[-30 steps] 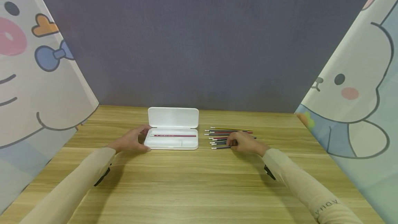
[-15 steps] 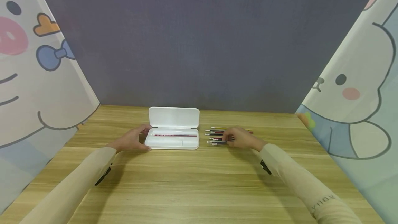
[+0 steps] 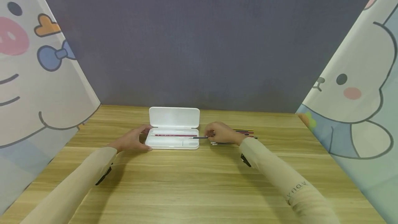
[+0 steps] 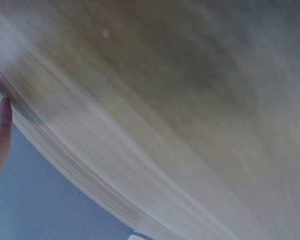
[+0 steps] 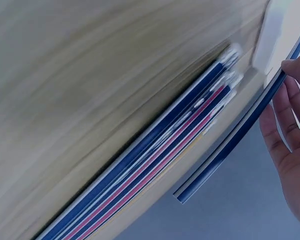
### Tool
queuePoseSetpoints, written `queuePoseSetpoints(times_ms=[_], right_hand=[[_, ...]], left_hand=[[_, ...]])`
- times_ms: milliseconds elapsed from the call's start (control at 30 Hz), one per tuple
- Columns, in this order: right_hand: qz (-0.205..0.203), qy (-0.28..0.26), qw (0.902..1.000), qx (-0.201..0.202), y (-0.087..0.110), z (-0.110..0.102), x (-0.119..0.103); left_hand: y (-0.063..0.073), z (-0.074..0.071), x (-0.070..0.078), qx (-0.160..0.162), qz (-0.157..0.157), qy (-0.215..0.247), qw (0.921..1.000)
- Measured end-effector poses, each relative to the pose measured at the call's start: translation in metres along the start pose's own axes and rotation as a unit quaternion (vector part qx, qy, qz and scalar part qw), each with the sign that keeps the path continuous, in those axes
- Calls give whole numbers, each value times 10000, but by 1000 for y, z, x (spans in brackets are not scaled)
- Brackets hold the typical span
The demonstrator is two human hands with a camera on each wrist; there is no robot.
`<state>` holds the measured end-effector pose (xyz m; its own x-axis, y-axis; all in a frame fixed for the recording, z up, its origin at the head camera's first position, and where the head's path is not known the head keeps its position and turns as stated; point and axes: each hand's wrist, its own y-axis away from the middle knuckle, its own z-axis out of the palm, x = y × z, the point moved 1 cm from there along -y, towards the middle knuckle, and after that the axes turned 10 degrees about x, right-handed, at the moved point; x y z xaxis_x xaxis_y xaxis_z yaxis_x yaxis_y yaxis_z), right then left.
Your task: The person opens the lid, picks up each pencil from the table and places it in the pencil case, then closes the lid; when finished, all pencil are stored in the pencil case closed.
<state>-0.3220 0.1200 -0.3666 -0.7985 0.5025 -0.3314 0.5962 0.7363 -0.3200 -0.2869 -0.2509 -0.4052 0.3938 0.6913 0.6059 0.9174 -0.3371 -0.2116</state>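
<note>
An open white pencil case (image 3: 164,143) lies on the table with its lid raised at the back. Inside it rests a red pencil (image 3: 174,135), running lengthwise. My left hand (image 3: 133,140) holds the left end of the case, thumb at the front corner and fingers toward the back. Between thumb and fingers my right hand (image 3: 222,132) pinches a dark blue pencil (image 5: 235,129), its eraser end reaching over the right part of the case. Below that hand, several striped pencils (image 5: 150,145) lie side by side on the table, partly hidden in the head view.
The wooden table (image 3: 174,186) reaches back to a dark grey panel (image 3: 199,44). Cartoon-printed panels stand at the left (image 3: 40,78) and right (image 3: 357,78). A low divider (image 3: 182,143) splits the front compartment of the case.
My right hand has picked a dark blue pencil from the group and moved left with it to the case. My left hand has stayed at the case's left end.
</note>
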Motion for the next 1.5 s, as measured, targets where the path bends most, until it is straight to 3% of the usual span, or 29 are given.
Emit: queuePoseSetpoints(times_ms=[767, 1167, 1500], right_hand=[[-71, 121, 9998, -119, -86, 38, -36], [174, 219, 9994, -198, -112, 55, -49], [91, 464, 9988, -124, -127, 68, -52]], left_hand=[[-1, 1, -1, 82, 63, -13, 9999], [-1, 4, -8, 83, 115, 111, 9998], [-1, 3, -5, 100, 150, 320, 9993]])
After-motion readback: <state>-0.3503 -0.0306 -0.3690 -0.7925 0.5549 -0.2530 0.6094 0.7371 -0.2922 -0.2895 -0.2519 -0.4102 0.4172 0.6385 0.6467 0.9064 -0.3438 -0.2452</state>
